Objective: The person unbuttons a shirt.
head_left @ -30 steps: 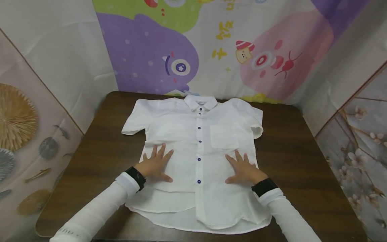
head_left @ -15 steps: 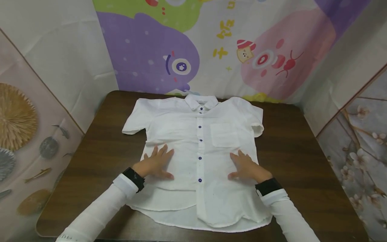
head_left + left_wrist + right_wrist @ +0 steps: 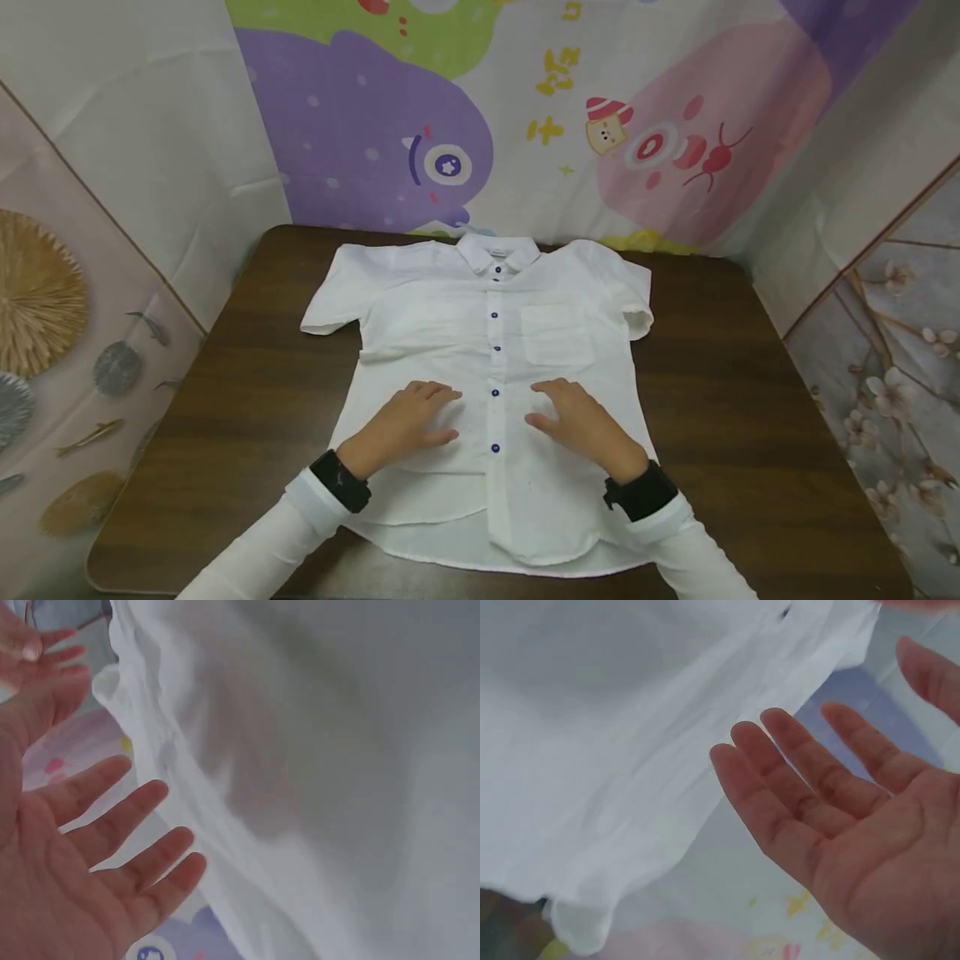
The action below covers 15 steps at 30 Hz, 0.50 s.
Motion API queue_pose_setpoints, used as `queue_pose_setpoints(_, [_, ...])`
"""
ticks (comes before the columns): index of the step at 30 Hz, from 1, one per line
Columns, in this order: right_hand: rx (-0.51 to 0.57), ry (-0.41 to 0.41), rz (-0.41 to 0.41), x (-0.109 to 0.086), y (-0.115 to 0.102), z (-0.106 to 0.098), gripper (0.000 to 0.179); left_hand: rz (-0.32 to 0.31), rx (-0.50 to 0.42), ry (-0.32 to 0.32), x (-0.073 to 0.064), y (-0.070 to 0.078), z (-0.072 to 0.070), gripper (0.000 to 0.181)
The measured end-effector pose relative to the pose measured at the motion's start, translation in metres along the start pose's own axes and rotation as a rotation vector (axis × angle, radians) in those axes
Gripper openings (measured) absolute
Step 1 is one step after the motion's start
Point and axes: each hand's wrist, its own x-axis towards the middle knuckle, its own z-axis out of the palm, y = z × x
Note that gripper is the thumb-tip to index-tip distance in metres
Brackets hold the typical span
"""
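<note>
A white short-sleeved shirt [image 3: 427, 325] lies spread face up, its collar at the far side and dark blue buttons down the middle. A chest pocket shows on its right half. Over the lower left half hovers my left hand [image 3: 397, 425], fingers slightly bent and holding nothing. My right hand [image 3: 588, 425] is over the lower right half, likewise with nothing in it, thumb apart from the fingers. Both wrist views show bare palms, the left palm [image 3: 75, 862] and the right palm [image 3: 885, 840], with shirt cloth beyond the fingertips.
The shirt lies on a dark brown wooden table [image 3: 712, 400] with rounded corners. Behind it hangs a cartoon-printed cloth [image 3: 360, 133]. Patterned panels stand to the left and right. Each wrist wears a black band [image 3: 341, 481].
Both hands, earlier spread flat on the shirt's sides, have come off the cloth and moved inward towards the button line, their fingers drawn closer together. The shirt stays in place.
</note>
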Motion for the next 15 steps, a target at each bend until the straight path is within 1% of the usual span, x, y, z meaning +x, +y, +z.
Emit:
queue_pose_setpoints(4, [-0.034,0.012,-0.027,-0.005,-0.018,0.019,0.047,0.031,-0.028,0.064,-0.002,0.009,0.012,0.039])
queue_pose_setpoints(9, [-0.071,0.013,-0.070,-0.005,-0.026,0.048,0.049,0.045,-0.041,0.126,-0.004,0.014,0.028,0.027])
queue_pose_setpoints(12, [-0.063,0.008,-0.056,-0.005,-0.028,0.060,0.051,0.050,-0.034,0.157,-0.006,0.016,0.037,0.024])
queue_pose_setpoints(15, [-0.064,0.008,-0.033,-0.005,-0.030,0.067,0.054,0.051,-0.029,0.180,-0.006,0.019,0.042,0.023])
